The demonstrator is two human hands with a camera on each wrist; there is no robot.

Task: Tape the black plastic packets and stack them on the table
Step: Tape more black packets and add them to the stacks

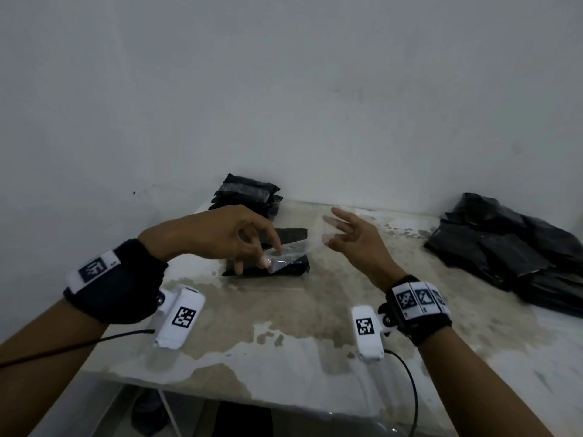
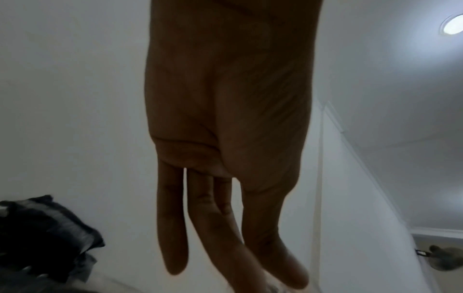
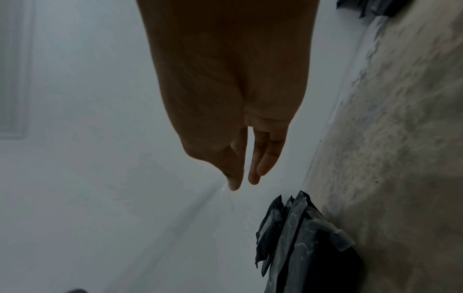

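A black plastic packet point(image 1: 296, 269) lies flat on the table point(image 1: 284, 326) below both hands. My left hand point(image 1: 268, 257) pinches one end of a clear tape strip point(image 1: 296, 247) just above the packet's near side. My right hand point(image 1: 328, 230) holds the other end on its thumb and fingertips, higher and to the right. Behind them a stack of taped packets point(image 1: 249, 192) stands against the wall. It also shows in the left wrist view as the stack point(image 2: 42, 228) below the left hand point(image 2: 225, 257), and in the right wrist view as the stack point(image 3: 300, 247) below the right hand point(image 3: 243, 182).
A loose pile of black plastic packets point(image 1: 504, 244) lies at the table's right side. The worn tabletop point(image 3: 400, 138) meets a white wall at the back. Cables trail from both wrist cameras over the near edge.
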